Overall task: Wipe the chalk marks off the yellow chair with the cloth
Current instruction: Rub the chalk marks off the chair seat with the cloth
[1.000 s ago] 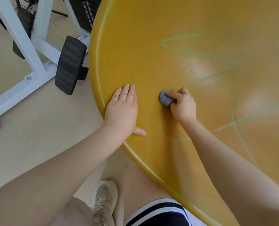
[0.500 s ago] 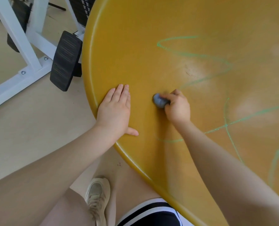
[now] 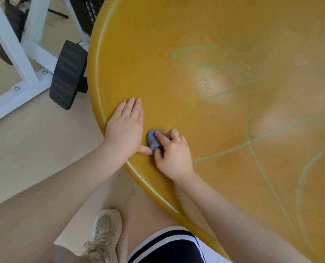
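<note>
The cloth, a small blue-grey wad, sits on the yellow chair near its front rim, pinched in the curled fingers of the right hand; it should be pressed flat and rubbed along each green chalk line, not across. The left hand lies flat and empty beside it; a second ago the cloth was further from that hand, which it now touches at the thumb.

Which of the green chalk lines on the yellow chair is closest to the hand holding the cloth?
The long line that begins just right of the right hand gripping the cloth and climbs rightward. The loop and curve lie farther off.
</note>
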Motion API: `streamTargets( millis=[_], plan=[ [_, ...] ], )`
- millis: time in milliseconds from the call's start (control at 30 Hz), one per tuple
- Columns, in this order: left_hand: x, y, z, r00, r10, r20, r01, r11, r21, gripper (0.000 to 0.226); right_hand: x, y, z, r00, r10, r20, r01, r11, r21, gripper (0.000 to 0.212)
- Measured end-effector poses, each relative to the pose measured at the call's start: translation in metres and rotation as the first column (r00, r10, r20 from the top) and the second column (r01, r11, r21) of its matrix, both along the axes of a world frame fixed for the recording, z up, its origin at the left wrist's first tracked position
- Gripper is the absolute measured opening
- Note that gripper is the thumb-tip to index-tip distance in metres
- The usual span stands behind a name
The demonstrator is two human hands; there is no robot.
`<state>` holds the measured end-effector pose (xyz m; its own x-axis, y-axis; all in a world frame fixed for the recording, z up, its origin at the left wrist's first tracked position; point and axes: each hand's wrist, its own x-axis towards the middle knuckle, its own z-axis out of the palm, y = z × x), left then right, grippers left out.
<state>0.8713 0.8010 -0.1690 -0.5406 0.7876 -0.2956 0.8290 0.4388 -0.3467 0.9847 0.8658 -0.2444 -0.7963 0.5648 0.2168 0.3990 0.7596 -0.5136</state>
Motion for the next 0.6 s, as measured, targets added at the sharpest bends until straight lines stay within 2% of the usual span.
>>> streamTargets(
  millis=[67, 167, 233, 333, 433, 500, 600],
  plan=[
    [0.0, -0.001, 0.002, 1.0, -0.007, 0.01, 0.007, 1.0, -0.009, 0.121, 0.009, -0.016, 0.003, 0.998, 0.058, 0.032, -0.058, 0.998, -0.009, 0.052],
    [-0.001, -0.002, 0.006, 1.0, -0.013, 0.027, 0.014, 0.999, -0.033, 0.124, 0.011, -0.003, 0.0, 0.994, 0.105, -0.02, -0.106, 0.992, -0.069, 0.044],
    [-0.005, -0.002, 0.009, 0.998, -0.037, 0.048, 0.04, 0.998, -0.056, 0.122, 0.0, 0.012, -0.003, 0.997, 0.079, -0.022, -0.08, 0.996, -0.049, 0.045],
    [-0.014, -0.002, 0.017, 0.995, -0.088, 0.036, 0.091, 0.992, -0.086, 0.122, -0.025, 0.04, 0.0, 0.998, -0.061, 0.032, 0.061, 0.998, 0.004, 0.042],
    [-0.029, 0.0, 0.026, 0.987, -0.148, -0.055, 0.143, 0.986, -0.085, 0.12, -0.05, 0.083, 0.005, 0.958, -0.259, 0.121, 0.256, 0.966, 0.04, 0.041],
    [-0.044, 0.0, 0.032, 0.979, -0.18, -0.098, 0.177, 0.984, -0.036, 0.117, -0.066, 0.106, 0.011, 0.899, -0.419, 0.125, 0.424, 0.906, -0.01, 0.044],
    [-0.066, 0.0, 0.042, 0.957, -0.253, -0.138, 0.267, 0.96, 0.088, 0.098, -0.088, 0.112, 0.019, 0.778, -0.617, 0.12, 0.628, 0.751, -0.206, 0.048]
  ],
)
